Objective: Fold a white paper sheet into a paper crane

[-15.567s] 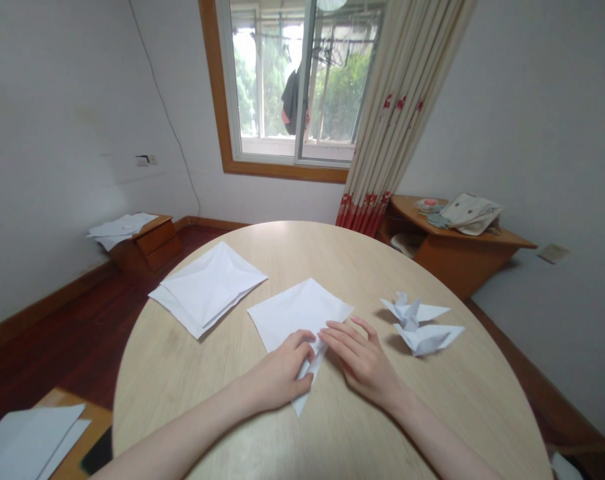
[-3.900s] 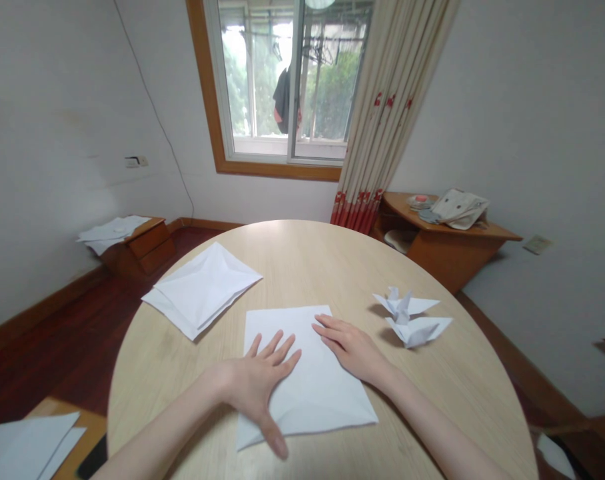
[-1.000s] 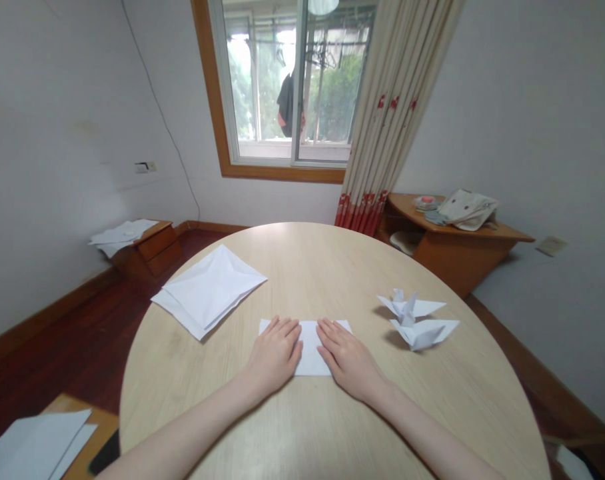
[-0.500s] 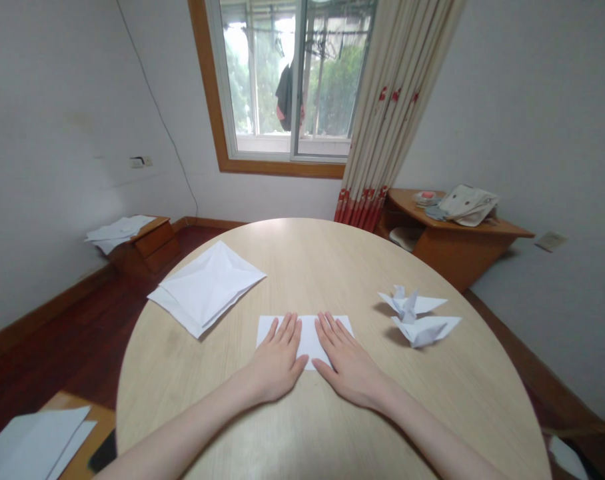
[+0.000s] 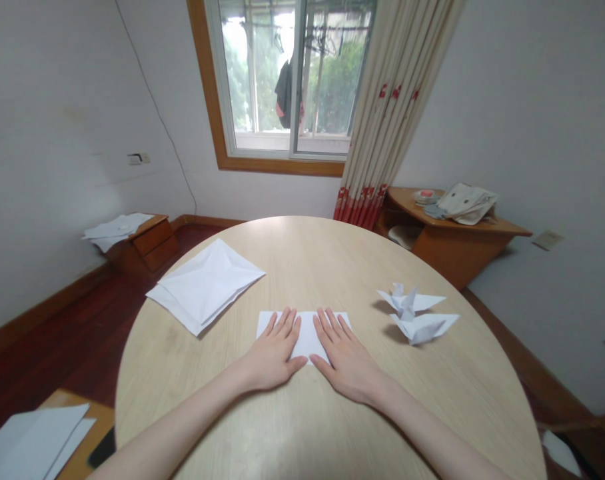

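Observation:
A white rectangular sheet of paper (image 5: 306, 337) lies flat on the round wooden table (image 5: 307, 420) in front of me. My left hand (image 5: 278, 347) rests palm down over its left half, fingers stretched out and pointing away from me. On the right half my right hand (image 5: 338, 350) lies flat in the same way, thumb toward the other thumb. A strip of the paper shows between the two hands; the rest is partly hidden under them. To the right stand two folded white paper cranes (image 5: 422, 327), close together, wings spread.
White creased paper sheets (image 5: 207, 283) lie stacked on the table's left side. Beyond the table are a low cabinet with papers (image 5: 117, 227), a corner desk with a cloth bag (image 5: 467, 203), and a curtain (image 5: 382, 127) beside the window. More paper (image 5: 37, 440) sits at lower left.
Both hands stay flat on the paper and have shifted very slightly away from me. The paper and cranes keep their places; the whole view has moved a little.

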### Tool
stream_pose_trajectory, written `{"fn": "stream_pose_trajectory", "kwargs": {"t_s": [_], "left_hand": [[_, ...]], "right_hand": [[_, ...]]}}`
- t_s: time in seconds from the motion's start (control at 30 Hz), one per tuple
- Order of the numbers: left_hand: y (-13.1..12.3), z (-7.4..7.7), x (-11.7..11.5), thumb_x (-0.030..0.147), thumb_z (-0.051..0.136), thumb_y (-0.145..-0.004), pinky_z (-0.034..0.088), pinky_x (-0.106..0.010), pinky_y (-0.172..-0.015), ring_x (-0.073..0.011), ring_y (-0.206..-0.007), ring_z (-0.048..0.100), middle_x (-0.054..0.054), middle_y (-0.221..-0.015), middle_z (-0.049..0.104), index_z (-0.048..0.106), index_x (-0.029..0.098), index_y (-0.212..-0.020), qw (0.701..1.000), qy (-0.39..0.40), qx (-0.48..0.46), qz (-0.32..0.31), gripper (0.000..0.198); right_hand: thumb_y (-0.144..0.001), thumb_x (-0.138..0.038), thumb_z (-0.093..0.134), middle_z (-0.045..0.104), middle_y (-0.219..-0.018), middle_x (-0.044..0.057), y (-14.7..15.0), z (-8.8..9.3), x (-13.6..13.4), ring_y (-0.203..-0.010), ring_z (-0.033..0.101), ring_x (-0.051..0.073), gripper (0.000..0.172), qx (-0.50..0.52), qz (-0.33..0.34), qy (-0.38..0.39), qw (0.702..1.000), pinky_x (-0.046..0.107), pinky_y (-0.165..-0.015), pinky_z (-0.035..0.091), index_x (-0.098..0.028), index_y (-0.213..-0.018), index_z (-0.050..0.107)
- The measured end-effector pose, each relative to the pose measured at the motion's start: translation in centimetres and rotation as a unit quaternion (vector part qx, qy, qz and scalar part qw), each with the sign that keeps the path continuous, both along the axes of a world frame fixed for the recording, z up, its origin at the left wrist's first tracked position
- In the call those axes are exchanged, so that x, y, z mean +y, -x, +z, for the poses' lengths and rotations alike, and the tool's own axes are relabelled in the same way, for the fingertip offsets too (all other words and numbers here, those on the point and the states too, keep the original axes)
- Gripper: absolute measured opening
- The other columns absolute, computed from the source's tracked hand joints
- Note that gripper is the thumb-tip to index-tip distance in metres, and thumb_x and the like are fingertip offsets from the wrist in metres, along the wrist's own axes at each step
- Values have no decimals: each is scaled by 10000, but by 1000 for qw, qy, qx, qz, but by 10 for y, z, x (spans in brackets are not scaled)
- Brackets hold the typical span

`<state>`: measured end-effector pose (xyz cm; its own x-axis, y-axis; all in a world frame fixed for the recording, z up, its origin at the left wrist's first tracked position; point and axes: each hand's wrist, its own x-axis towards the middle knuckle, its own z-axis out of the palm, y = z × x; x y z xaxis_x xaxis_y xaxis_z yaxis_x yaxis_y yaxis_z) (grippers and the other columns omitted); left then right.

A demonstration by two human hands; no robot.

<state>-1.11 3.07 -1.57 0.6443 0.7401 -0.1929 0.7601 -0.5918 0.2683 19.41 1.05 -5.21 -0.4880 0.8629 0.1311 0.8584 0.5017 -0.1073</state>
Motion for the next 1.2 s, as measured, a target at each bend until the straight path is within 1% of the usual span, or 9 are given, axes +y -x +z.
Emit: {"fn": "stream_pose_trajectory", "kwargs": {"t_s": [0.13, 0.3, 0.4, 0.53, 0.7, 0.87, 1.0, 1.13, 1.2], "left_hand": [[2, 2, 2, 407, 469, -932, 58, -501, -1169, -280, -1448, -55, -200, -1569, 32, 185, 62, -1500, 1000, -1, -5, 3, 723], [6, 6, 7, 403, 573, -895, 80, -554, -1149, -303, -1449, -22, -167, -1575, 55, 267, 204, -1496, 999, 7, -39, -3, 703], [10, 8, 9, 385, 599, -890, 66, -577, -1137, -317, -1442, -49, -161, -1576, 30, 252, 253, -1501, 999, 24, -31, -3, 715], [15, 14, 12, 372, 609, -889, 43, -611, -1119, -349, -1418, -118, -158, -1569, -50, 198, 283, -1513, 999, 51, -3, 1, 752], [22, 20, 15, 388, 620, -882, 37, -608, -1116, -364, -1403, -154, -174, -1558, -99, 144, 273, -1522, 997, 77, 25, 7, 806], [30, 19, 20, 443, 633, -859, 40, -642, -1097, -388, -1390, -182, -154, -1565, -112, 133, 301, -1521, 996, 81, 36, 5, 841], [39, 17, 25, 447, 666, -830, 37, -649, -1092, -401, -1384, -190, -156, -1568, -113, 132, 307, -1521, 995, 84, 50, 4, 885], [50, 12, 30, 484, 664, -819, 58, -670, -1078, -420, -1389, -169, -150, -1570, -115, 133, 318, -1521, 996, 79, 39, -12, 896], [55, 10, 33, 501, 664, -812, 77, -659, -1084, -423, -1390, -166, -147, -1570, -126, 133, 315, -1521, 996, 78, 33, -17, 905]], "right_hand": [[-977, -493, 343, 177, -1563, 168, -2, 3, 1, -1453, 68, 290, 685, 8, 1, 29, 1000, 519, -1174, 163, -87, -1512, 210], [-983, -458, 353, 163, -1576, 119, -7, 4, 3, -1457, 53, 270, 638, 22, 19, 43, 999, 542, -1166, 157, -184, -1528, 165], [-983, -431, 371, 157, -1583, 98, -11, 6, 5, -1459, 42, 263, 630, 21, 20, 57, 998, 545, -1167, 135, -221, -1531, 143], [-975, -453, 390, 122, -1592, 83, -18, 10, 7, -1458, -1, 262, 645, 18, 11, 84, 996, 544, -1168, 104, -246, -1530, 134], [-938, -563, 425, 21, -1587, 127, -27, 11, 12, -1442, -98, 289, 749, 13, -8, 115, 993, 558, -1161, 62, -195, -1528, 145], [-856, -702, 455, -105, -1571, 133, -38, 8, 17, -1413, -187, 312, 897, 36, -9, 129, 991, 590, -1144, 27, -214, -1529, 115], [-815, -709, 516, -161, -1561, 133, -46, 10, 19, -1391, -238, 313, 977, 38, -25, 152, 987, 569, -1147, 17, -203, -1530, 82], [-800, -680, 564, -175, -1560, 137, -57, 10, 23, -1389, -239, 325, 999, 52, -20, 164, 985, 583, -1139, 25, -217, -1531, 65], [-780, -665, 601, -171, -1561, 146, -62, 8, 25, -1389, -236, 335, 1026, 56, -22, 169, 984, 589, -1135, 26, -212, -1532, 69]]}}
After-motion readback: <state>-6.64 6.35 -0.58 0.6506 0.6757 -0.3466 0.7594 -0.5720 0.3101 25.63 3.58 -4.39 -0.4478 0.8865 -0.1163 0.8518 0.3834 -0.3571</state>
